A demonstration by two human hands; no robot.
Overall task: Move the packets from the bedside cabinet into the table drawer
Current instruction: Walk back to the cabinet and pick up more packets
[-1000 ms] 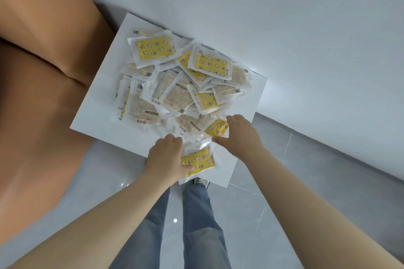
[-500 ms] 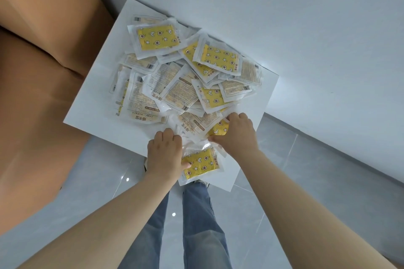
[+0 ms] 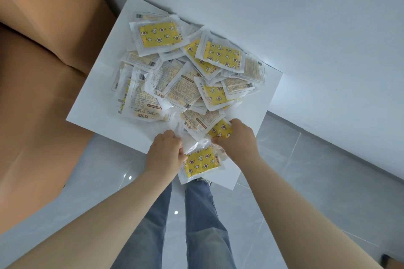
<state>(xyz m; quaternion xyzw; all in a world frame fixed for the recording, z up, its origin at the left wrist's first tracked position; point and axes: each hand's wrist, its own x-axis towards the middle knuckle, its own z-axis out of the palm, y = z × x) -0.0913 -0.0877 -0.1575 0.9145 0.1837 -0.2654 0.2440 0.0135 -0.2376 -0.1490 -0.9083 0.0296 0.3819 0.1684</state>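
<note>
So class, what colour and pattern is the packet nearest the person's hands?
Yellow with white moons, stars and flowers, inside a clear wrapper: the packet, seen in the head view.

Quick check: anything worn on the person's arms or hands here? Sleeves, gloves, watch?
Nothing worn: left hand and right hand are bare, no gloves, rings or watch visible. Both forearms are uncovered to the frame edge, no sleeves in view. Below them, faded blue jeans.
</note>
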